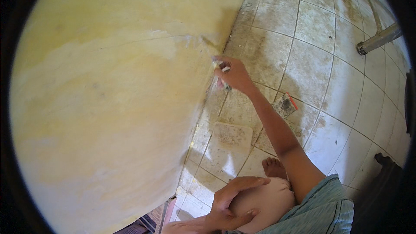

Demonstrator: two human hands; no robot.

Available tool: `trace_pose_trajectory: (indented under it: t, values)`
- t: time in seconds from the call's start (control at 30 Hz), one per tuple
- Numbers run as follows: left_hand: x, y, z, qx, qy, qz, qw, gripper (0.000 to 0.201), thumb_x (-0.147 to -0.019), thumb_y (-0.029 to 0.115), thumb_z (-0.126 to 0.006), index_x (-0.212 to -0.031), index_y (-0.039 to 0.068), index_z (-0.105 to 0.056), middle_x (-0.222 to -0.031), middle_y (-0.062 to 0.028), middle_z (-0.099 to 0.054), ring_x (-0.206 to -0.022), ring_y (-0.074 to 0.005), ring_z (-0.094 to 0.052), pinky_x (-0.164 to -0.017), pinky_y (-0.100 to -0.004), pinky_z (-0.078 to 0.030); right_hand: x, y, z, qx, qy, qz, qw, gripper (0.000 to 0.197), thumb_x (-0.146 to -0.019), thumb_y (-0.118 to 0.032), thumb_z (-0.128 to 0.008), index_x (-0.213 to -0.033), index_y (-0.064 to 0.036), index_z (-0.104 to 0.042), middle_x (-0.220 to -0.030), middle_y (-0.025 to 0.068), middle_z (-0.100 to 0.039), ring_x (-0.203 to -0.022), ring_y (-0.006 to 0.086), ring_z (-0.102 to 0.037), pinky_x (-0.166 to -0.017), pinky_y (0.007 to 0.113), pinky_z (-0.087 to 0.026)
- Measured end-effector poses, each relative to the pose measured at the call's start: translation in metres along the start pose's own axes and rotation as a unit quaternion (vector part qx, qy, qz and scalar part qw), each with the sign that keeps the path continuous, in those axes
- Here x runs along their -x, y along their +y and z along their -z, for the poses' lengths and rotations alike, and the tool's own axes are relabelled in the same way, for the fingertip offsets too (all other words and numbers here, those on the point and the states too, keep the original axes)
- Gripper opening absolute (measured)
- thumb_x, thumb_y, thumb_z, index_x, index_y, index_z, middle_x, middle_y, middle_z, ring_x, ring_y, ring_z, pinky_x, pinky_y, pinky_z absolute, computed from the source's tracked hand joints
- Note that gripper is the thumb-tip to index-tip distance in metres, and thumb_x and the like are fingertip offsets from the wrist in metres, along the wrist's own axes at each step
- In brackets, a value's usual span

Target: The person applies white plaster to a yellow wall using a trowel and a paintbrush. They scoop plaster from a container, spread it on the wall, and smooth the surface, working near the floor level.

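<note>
At the right edge of the yellow, patchy wall (108, 82), low and close to the floor, my right hand (234, 73) is closed around a small pale object. Bits of it show whitish and dark between the fingers, but its kind cannot be made out. Pale scuffs and a thin crack run across the wall beside that hand. My left hand (223, 206) rests on my bent knee (264, 201), thumb and fingers spread, holding nothing.
Stained, pale tiles (312, 60) cover the floor. A flat, dirty piece with a red edge (286, 104) lies under my right forearm. Nearer is a beige, round-cornered flat piece (232, 136), beside my bare foot (274, 167). Metal legs (378, 40) stand at the far right.
</note>
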State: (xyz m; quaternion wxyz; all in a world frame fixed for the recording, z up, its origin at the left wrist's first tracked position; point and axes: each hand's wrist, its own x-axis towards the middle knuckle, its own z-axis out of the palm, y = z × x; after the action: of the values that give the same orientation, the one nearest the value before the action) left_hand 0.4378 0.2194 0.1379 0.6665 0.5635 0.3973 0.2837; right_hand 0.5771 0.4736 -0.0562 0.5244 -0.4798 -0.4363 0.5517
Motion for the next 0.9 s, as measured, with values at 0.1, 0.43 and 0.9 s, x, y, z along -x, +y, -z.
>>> trace_pose_trajectory:
  t: [0.1, 0.43, 0.9]
  values:
    - [-0.003, 0.008, 0.007, -0.082, -0.051, -0.001, 0.995, 0.06, -0.085, 0.008, -0.076, -0.139, -0.005, -0.054, -0.136, -0.0194, -0.062, -0.124, -0.0329, -0.062, -0.105, -0.0406, -0.05, -0.023, 0.0, 0.007, -0.032, 0.05, -0.028, 0.998, 0.049, -0.086, -0.014, -0.071, -0.133, 0.0, -0.065, -0.08, 0.0153, -0.072, -0.059, 0.0203, -0.072, -0.064, 0.034, -0.058]
    - [-0.006, 0.043, 0.028, -0.307, -0.135, 0.037, 0.941, 0.06, -0.082, 0.013, -0.082, -0.136, -0.001, -0.059, -0.127, -0.0196, -0.066, -0.111, -0.0327, -0.067, -0.093, -0.0396, -0.057, 0.012, -0.015, -0.037, 0.016, -0.032, 0.093, 0.995, 0.048, -0.086, -0.017, -0.072, -0.13, -0.0003, -0.066, -0.083, 0.0195, -0.073, -0.062, 0.0221, -0.073, -0.061, 0.034, -0.057]
    - [0.106, 0.056, 0.074, -0.466, 0.044, 0.224, 0.855, 0.048, -0.09, 0.012, -0.074, -0.135, 0.006, -0.061, -0.131, -0.0195, -0.065, -0.121, -0.0363, -0.063, -0.103, -0.0432, -0.05, 0.005, -0.027, -0.031, 0.073, -0.011, 0.091, 0.993, 0.05, -0.083, -0.02, -0.073, -0.127, 0.0009, -0.068, -0.087, 0.0191, -0.074, -0.069, 0.0261, -0.073, -0.067, 0.035, -0.057]
